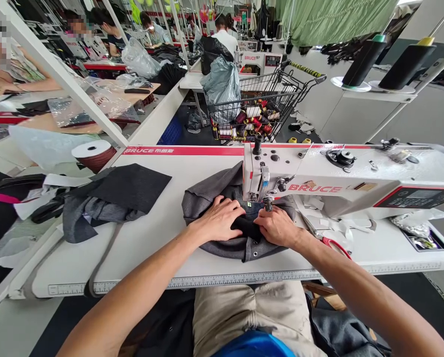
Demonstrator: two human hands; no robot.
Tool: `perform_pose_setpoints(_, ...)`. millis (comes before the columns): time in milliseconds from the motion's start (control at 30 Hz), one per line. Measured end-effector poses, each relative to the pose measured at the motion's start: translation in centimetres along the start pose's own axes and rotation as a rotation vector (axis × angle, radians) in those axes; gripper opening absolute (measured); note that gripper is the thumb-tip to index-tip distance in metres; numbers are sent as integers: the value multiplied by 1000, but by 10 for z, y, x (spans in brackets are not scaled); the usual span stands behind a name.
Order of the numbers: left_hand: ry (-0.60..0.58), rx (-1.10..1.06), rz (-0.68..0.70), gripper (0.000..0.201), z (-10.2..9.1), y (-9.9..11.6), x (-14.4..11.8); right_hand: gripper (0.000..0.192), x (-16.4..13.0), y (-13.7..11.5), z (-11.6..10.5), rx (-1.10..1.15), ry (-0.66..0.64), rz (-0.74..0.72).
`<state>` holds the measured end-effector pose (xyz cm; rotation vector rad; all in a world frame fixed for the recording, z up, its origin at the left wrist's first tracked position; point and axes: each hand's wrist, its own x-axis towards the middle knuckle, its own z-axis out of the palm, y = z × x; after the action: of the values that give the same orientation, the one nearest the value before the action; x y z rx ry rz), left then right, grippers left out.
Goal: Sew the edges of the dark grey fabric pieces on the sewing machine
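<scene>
A dark grey fabric piece (214, 196) with metal eyelets lies bunched under the head of a white sewing machine (311, 173). My left hand (222, 218) rests on the cloth left of the needle area, its fingers spread and pressing down. Just right of it, below the presser area, my right hand (276, 225) has its fingers curled and pinching the fabric's edge. A black inner layer shows between the two hands. The needle itself is hidden behind the machine head and my right hand.
Red-handled scissors (335, 246) and white scraps (343, 225) lie right of the cloth. More dark fabric (121, 191) sits at the left. A ruler strip (244, 278) lines the table's front edge. Beyond stand a cart (262, 106) of thread spools and several people at work.
</scene>
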<state>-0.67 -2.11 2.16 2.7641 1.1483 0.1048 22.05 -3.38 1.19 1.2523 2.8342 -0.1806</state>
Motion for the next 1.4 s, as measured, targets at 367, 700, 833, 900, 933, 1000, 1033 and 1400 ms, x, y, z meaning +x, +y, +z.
perform_pose_setpoints(367,22,-4,131,44,15,4,-18,51,-11,-2,12,13,93,-123)
perform_pose_setpoints(700,-11,-28,19,27,13,4,-8,47,-13,-2,0,-51,9,52)
perform_pose_setpoints(833,-25,-5,3,28,12,5,-3,51,-11,3,3,-30,-33,64)
perform_pose_setpoints(900,-23,6,-1,29,12,6,-2,53,-11,3,2,-19,-49,75)
perform_pose_setpoints(933,-21,13,-2,30,12,6,-2,55,-10,3,1,-15,-53,80)
perform_pose_setpoints(1000,-18,24,1,30,13,7,-2,56,-10,2,0,-9,-57,87)
perform_pose_setpoints(1033,-18,27,2,30,14,8,-3,56,-10,1,-1,-8,-61,86)
perform_pose_setpoints(1400,-42,74,-72,24,8,11,7,50,-4,5,-3,-34,-83,127)
